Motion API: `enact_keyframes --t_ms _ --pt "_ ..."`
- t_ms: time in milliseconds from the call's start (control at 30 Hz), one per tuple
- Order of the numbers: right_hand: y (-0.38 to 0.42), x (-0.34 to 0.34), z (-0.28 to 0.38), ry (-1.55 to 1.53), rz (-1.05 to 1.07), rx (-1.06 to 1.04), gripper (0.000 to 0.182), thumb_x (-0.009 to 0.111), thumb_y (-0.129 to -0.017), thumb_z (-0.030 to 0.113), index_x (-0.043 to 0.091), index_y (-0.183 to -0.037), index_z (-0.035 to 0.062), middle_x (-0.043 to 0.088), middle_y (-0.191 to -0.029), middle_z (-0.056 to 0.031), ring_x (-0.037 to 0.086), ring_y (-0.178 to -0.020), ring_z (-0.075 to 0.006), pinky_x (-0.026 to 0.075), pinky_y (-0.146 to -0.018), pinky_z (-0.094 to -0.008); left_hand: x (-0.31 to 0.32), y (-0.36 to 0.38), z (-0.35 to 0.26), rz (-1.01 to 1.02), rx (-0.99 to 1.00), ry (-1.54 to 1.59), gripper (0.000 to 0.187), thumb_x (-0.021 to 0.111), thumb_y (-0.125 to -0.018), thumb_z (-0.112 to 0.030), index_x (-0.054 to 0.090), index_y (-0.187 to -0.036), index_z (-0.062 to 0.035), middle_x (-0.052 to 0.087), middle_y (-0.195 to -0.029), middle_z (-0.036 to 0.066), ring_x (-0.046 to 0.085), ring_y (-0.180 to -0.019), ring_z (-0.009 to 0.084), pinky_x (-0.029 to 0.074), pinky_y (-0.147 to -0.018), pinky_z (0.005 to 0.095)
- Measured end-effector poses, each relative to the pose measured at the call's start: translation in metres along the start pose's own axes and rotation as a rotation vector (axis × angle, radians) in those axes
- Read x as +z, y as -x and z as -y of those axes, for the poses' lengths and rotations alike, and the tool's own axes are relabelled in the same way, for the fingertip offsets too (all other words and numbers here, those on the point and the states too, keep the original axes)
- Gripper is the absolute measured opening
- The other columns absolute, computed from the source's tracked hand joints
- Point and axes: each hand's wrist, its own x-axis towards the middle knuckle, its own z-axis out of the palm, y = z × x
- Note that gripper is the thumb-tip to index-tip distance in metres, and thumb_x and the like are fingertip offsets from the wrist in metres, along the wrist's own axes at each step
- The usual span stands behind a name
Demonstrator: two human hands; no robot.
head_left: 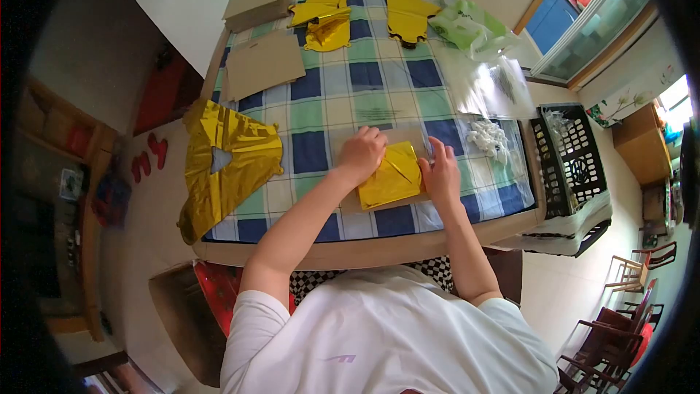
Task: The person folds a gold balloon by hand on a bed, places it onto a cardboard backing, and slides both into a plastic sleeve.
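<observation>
A folded gold foil balloon (390, 184) lies as a flat rectangular packet on a piece of brown cardboard (353, 203) in front of me. At its upper left edge is my left hand (362, 155), with the fingers curled and closed on the foil. My right hand (442, 176) rests along the right edge, thumb touching the foil and fingers apart. A larger, crumpled gold foil balloon (240, 153) is spread out to the left and hangs over the table edge. The undersides of both hands are hidden.
Cardboard sheets (264, 66) and a cardboard stack (255, 6) stand at the back left. Flat gold foil balloons (410, 11) lie at the back. On the right are a green-and-white plastic bag (474, 28), clear plastic sleeves (497, 87), a white tangled bundle (488, 138) and a black crate (576, 157).
</observation>
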Motion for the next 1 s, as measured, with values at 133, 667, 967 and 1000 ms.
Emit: enact_keyframes --t_ms 133,667,967,1000 --pt "0.031 -0.01 0.022 0.168 0.173 -0.529 0.039 0.063 -0.085 0.016 0.056 -0.123 0.0146 0.051 -0.13 -0.0144 0.047 -0.122 -0.0316 0.036 -0.102 -0.0469 -0.01 0.004 0.015 -0.139 -0.067 0.114 0.012 0.057 -0.086 -0.01 0.064 -0.095 -0.006 0.063 -0.098 0.01 0.06 -0.096 0.0293 0.051 -0.081 0.0381" --pt "-0.025 -0.002 -0.024 0.037 -0.146 -0.175 0.037 0.057 -0.085 0.002 0.054 -0.122 0.0038 0.053 -0.125 -0.0165 0.051 -0.113 -0.0351 0.044 -0.095 -0.0407 -0.026 0.064 0.037 -0.415 -0.473 0.474 0.029 0.06 -0.083 -0.004 0.059 -0.112 -0.0032 0.059 -0.113 0.015 0.055 -0.11 0.0334 0.045 -0.095 0.0383" --pt "-0.011 0.04 0.011 0.276 0.185 -0.545 0.049 0.059 -0.089 0.026 0.049 -0.137 0.0181 0.037 -0.147 -0.0149 0.032 -0.137 -0.0333 0.02 -0.111 -0.0556 -0.013 0.079 -0.001 -0.284 -0.313 -0.05 0.027 0.066 -0.079 -0.008 0.063 -0.106 -0.0033 0.055 -0.119 0.013 0.047 -0.118 0.0304 0.037 -0.102 0.0444" --pt "-0.01 0.043 0.01 0.295 0.186 -0.545 0.049 0.058 -0.09 0.027 0.048 -0.137 0.018 0.036 -0.147 -0.0154 0.031 -0.138 -0.0335 0.02 -0.111 -0.0547 -0.011 0.082 0.001 -0.276 -0.279 -0.072 0.026 0.066 -0.079 -0.008 0.063 -0.105 -0.0034 0.054 -0.12 0.013 0.047 -0.118 0.0308 0.037 -0.102 0.0451"
